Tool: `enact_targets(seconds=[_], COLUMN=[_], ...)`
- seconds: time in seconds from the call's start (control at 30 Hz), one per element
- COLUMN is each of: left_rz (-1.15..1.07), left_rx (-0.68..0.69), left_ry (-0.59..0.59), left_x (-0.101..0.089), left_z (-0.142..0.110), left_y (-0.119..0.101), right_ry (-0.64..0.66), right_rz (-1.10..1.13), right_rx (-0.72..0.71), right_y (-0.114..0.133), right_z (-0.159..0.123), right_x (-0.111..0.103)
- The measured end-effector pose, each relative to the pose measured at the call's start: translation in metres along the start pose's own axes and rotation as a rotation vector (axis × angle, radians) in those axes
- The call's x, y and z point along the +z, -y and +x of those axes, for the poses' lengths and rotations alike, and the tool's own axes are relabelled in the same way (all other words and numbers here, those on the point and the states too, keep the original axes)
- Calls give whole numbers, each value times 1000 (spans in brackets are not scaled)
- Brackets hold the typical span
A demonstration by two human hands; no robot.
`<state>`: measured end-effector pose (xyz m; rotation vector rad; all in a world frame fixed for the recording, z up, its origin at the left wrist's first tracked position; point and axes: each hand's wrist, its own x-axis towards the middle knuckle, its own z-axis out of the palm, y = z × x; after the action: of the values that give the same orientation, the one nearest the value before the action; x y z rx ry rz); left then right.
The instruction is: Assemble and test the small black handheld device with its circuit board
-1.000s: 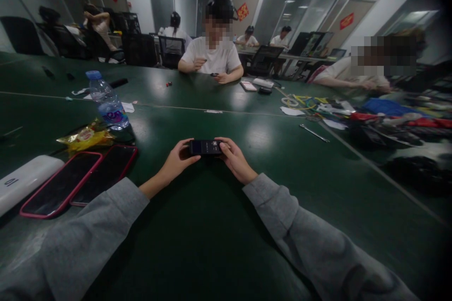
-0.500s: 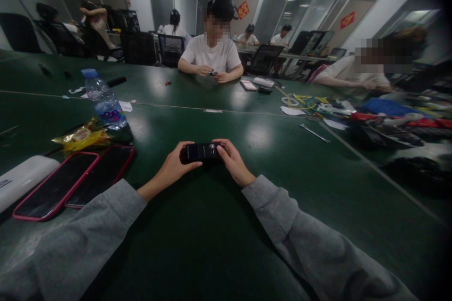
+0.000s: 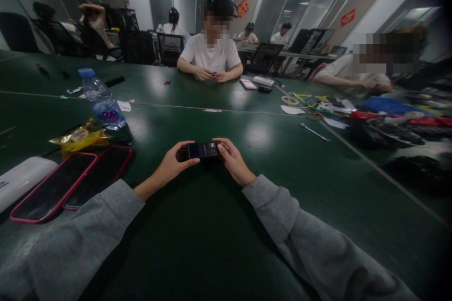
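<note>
A small black box-shaped device (image 3: pixel 202 150) is held level between my two hands, just over the green table. A dark screen sits at its left end, and small pale markings show at the right; its exact kind I cannot make out. My left hand (image 3: pixel 175 162) grips the left end, thumb along the near edge and fingers behind. Around the right end closes my right hand (image 3: pixel 231 160), its thumb on the top face near the markings. The fingertips behind the device are hidden.
Left of me lie two red-edged phones (image 3: pixel 54 188), a white power bank (image 3: pixel 26 181), a yellow wrapper (image 3: pixel 79 138) and a water bottle (image 3: pixel 104 101). To the right are a wrench (image 3: pixel 315 132) and cables (image 3: pixel 300 99). A person (image 3: pixel 212 54) sits opposite, another at the right.
My left thumb has shifted slightly left along the device's near edge. Both hands keep their hold. The person opposite has lowered the small thing in their hands a little.
</note>
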<state>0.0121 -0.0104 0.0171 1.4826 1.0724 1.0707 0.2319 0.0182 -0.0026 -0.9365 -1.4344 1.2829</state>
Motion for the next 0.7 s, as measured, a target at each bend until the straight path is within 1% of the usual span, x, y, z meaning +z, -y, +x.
enact_targets(seconds=[0.27, 0.4, 0.5, 0.57, 0.7], left_rz=[46, 103, 128, 121, 117], left_rx=[27, 40, 21, 12, 39], left_ry=[-22, -6, -2, 2, 38], left_x=[-2, -3, -5, -6, -8], left_z=[4, 3, 3, 4, 5], left_y=[11, 9, 7, 7, 8], right_ry=[16, 22, 28, 57, 179], right_rz=[83, 73, 21, -31, -234], right_rx=[15, 17, 7, -11, -96], right_y=[5, 4, 4, 5, 11], right_z=[0, 1, 1, 1, -2], right_x=[1, 1, 1, 0, -1])
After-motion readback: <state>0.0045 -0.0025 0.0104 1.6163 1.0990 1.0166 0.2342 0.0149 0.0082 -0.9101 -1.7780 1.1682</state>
